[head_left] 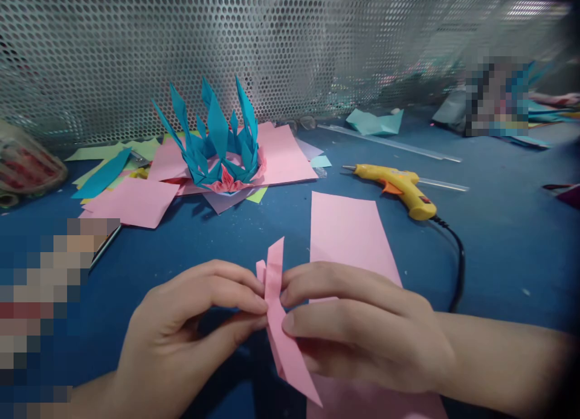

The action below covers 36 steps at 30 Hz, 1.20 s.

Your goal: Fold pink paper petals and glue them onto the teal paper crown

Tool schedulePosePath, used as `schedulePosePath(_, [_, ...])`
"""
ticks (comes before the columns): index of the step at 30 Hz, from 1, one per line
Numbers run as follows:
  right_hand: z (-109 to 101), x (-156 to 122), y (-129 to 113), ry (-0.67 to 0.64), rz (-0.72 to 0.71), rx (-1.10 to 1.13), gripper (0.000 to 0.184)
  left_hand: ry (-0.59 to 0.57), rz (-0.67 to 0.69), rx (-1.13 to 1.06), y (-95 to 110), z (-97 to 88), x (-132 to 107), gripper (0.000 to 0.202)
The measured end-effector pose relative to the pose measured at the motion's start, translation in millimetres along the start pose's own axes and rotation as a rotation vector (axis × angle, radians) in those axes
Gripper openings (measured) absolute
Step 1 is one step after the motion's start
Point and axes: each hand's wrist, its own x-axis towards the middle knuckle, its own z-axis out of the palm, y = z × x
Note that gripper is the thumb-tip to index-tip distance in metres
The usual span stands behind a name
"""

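A folded pink paper strip (283,328) is pinched between left hand (190,328) and right hand (362,328), fingertips closed on both sides so the crease is kept flat, just above the blue table (498,256). One pink sheet (348,231) lies beneath; one glue gun (399,189) and one teal paper crown (217,141) are counted behind.

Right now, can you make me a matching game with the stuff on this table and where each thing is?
Things:
1. glue gun
2. blue paper crown
3. folded pink strip
4. pink sheet

Places:
A. pinched between left hand and right hand
B. flat, partly under the right hand
C. right of the sheet, cord trailing
D. standing on pink papers near the mesh wall

Pairs: 1-C, 2-D, 3-A, 4-B
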Motion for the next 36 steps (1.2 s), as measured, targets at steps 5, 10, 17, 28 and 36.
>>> schedulePosePath(5, [-3.6, 1.0, -0.1, -0.042, -0.048, 0.024, 0.022, -0.041, 0.029, -0.011, -0.7, -2.0, -1.9, 0.026])
schedulePosePath(10, [-5.8, -0.2, -0.1, -0.054, -0.054, 0.028, 0.022, -0.049, 0.054, -0.006, -0.4, -2.9, -3.0, 0.027])
schedulePosePath(17, [-4.2, 3.0, -1.6, -0.073, 0.095, -0.068, 0.021, -0.188, 0.282, 0.19, -4.3, -10.6, -1.5, 0.03])
schedulePosePath(28, [2.2, 8.4, -0.6, 0.111, 0.423, 0.167, 0.017, -0.215, 0.389, 0.37, -5.8, -16.7, -4.0, 0.025])
schedulePosePath(36, [6.3, 7.0, 1.3, 0.091, 0.421, 0.381, 0.004, -0.26, 0.401, 0.396, -6.6, -14.0, 0.1, 0.026])
